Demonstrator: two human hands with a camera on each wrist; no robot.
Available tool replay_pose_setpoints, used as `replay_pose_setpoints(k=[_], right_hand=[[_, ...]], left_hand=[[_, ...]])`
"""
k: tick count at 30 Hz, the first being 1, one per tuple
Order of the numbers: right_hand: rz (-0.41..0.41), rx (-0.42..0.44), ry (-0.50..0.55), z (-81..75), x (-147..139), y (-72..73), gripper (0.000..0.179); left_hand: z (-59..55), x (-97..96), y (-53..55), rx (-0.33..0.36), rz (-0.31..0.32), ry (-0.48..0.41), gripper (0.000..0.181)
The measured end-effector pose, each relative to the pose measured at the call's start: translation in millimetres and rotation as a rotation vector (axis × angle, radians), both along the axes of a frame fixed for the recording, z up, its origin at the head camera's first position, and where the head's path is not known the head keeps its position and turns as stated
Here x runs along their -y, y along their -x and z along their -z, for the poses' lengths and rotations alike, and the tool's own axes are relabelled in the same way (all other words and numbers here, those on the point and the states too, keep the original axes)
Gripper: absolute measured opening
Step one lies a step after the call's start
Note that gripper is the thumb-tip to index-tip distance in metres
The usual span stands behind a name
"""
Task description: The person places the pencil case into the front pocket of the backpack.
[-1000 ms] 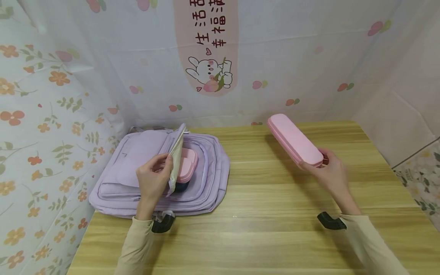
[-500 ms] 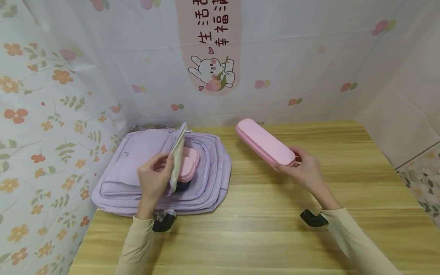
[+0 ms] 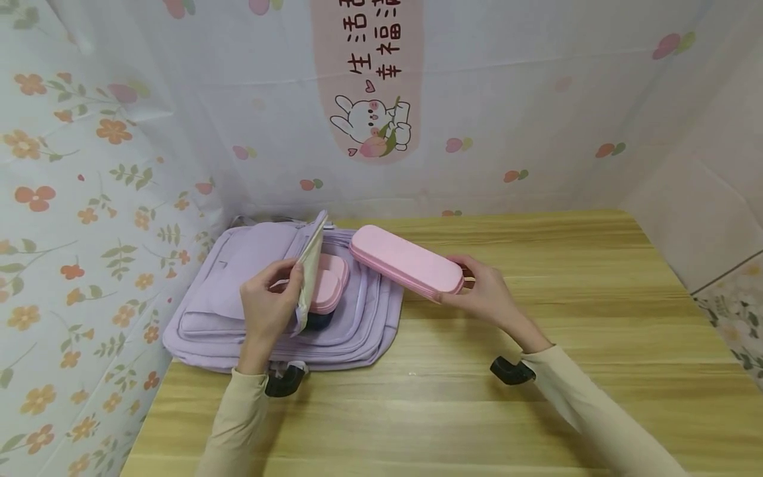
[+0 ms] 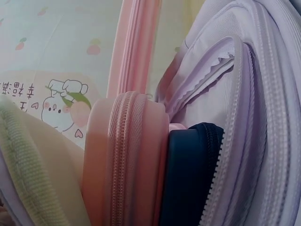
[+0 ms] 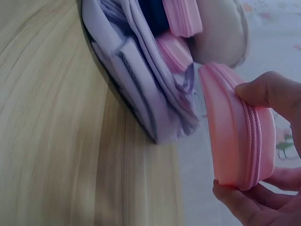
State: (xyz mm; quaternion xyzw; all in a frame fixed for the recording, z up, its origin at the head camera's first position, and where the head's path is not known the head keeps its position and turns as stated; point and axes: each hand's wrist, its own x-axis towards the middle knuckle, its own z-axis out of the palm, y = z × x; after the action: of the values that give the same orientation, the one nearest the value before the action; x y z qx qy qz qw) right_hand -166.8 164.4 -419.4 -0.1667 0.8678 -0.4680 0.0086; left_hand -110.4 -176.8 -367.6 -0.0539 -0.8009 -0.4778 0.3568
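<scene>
A lilac backpack [image 3: 238,278] lies flat on the table's left side with its front pocket unzipped. My left hand [image 3: 271,301] pinches the edge of the pocket's cream-lined flap [image 3: 310,271] and holds it up. Inside the pocket sit pink zippered cases [image 3: 328,291] and a dark navy case [image 4: 188,174]. My right hand [image 3: 485,295] grips one end of a long pink zippered pencil case [image 3: 405,260], thumb on one side and fingers on the other. The pencil case's far end overlaps the backpack's right edge in the head view, close to the pocket's mouth.
The wooden table [image 3: 453,411] runs out to the right and front. A patterned white cloth [image 3: 507,99] hangs behind it, and a flowered cloth [image 3: 89,265] closes off the left side. Black wrist mounts [image 3: 512,371] sit under both wrists.
My right hand has carried the pencil case leftward from over the right of the table to the backpack's edge, turning it flatter across. The left hand keeps holding the flap.
</scene>
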Motion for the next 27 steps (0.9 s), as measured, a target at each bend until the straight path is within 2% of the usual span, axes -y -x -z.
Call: replay_pose_setpoints(k=[2, 5, 8, 10, 17, 20, 23, 25, 27], right_hand=[[-0.034, 0.004, 0.014, -0.6, 8, 1.8, 0.071], [-0.075, -0.002, 0.038, -0.7, 18, 5.7, 0.071], [-0.097, -0.008, 0.063, -1.1, 27, 10.6, 0.072], [-0.111, -0.005, 0.081, -0.5, 33, 15.0, 0.073], [-0.201, 0.018, 0.130, -0.6, 43, 38.0, 0.071], [-0.245, 0.018, 0.145, -1.0, 45, 49.6, 0.070], [-0.257, -0.007, 0.129, -2.7, 47, 59.3, 0.072], [-0.249, -0.036, 0.108, -2.4, 49, 63.3, 0.074], [-0.240, -0.056, 0.096, -1.1, 52, 65.4, 0.076]], left_hand=[[3.0, 1.5, 1.1, 0.003, -0.006, 0.001, 0.010], [13.8, 5.9, 6.2, 0.029, -0.003, -0.008, 0.011], [24.7, 10.6, 11.0, 0.077, 0.020, -0.023, 0.011], [28.0, 12.8, 11.8, 0.102, 0.039, -0.018, 0.012], [28.6, 15.9, 10.3, 0.112, 0.058, -0.022, 0.012], [18.4, 11.8, 5.1, 0.105, 0.052, -0.023, 0.012], [17.2, 12.4, 5.5, 0.093, 0.060, -0.021, 0.012], [17.9, 14.3, 6.4, 0.091, 0.077, -0.027, 0.012], [25.7, 19.1, 10.8, 0.104, 0.091, -0.040, 0.014]])
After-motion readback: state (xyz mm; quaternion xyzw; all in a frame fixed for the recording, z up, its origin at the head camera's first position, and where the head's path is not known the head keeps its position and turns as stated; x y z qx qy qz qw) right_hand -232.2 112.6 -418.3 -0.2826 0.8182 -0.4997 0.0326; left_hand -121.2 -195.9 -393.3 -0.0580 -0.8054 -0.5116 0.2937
